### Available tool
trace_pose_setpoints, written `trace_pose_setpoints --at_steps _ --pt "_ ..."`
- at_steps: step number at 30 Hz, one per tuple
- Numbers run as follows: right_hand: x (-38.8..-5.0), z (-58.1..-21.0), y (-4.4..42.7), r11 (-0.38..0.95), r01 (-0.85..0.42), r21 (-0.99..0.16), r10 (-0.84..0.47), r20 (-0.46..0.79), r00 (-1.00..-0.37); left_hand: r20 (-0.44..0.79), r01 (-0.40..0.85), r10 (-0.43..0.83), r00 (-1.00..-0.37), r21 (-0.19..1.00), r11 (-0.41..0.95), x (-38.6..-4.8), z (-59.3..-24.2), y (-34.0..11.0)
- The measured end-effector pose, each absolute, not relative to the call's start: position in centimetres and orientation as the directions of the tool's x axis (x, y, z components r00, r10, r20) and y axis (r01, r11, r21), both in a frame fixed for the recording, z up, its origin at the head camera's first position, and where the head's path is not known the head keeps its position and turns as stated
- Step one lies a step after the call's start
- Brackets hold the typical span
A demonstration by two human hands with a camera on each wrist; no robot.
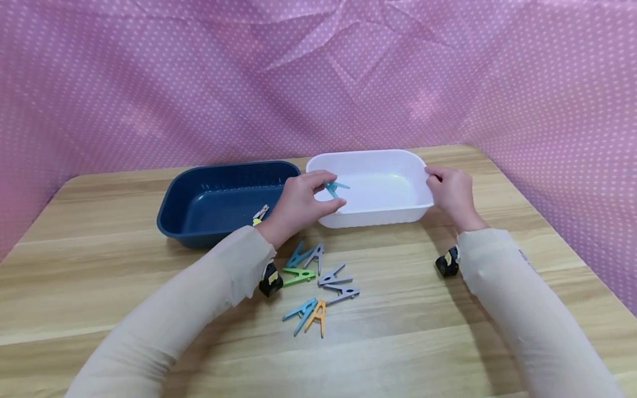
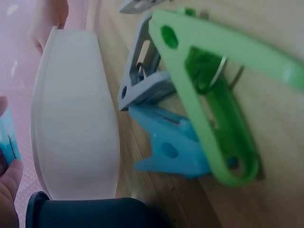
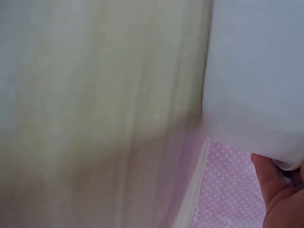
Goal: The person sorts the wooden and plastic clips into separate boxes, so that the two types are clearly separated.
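Observation:
In the head view my left hand (image 1: 304, 202) pinches a light blue clothespin (image 1: 332, 189) between thumb and fingers, over the left part of the white basin (image 1: 375, 216). The same blue clothespin (image 2: 8, 137) shows at the left edge of the left wrist view. My right hand (image 1: 452, 194) grips the white basin's right rim; the right wrist view shows its fingers (image 3: 270, 183) at the basin's corner. Several clothespins lie on the table in front: green (image 1: 299, 275), grey (image 1: 334, 276), blue (image 1: 301, 313) and orange (image 1: 317, 317).
A dark blue basin (image 1: 196, 239) stands left of the white one, partly behind my left hand. A small pale and yellow clip (image 1: 260, 214) shows near its front right, by my left wrist. Pink dotted cloth (image 1: 318, 83) hangs behind the wooden table (image 1: 408, 331).

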State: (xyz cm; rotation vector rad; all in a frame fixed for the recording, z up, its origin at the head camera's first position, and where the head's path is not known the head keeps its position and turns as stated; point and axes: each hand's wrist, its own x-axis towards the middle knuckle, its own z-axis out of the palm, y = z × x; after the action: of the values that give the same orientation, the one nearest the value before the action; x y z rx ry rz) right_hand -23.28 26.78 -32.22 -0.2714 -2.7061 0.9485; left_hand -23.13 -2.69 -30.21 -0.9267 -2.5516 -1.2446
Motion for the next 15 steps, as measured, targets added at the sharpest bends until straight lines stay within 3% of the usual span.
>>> trace_pose_setpoints --at_steps 15 --pt "-23.1 -32.1 26.9 0.762 0.093 -0.640 0.247 0.155 -0.956 0.317 0.560 0.473 -0.822 0.606 0.565 -24.3 -30.3 -1.9"
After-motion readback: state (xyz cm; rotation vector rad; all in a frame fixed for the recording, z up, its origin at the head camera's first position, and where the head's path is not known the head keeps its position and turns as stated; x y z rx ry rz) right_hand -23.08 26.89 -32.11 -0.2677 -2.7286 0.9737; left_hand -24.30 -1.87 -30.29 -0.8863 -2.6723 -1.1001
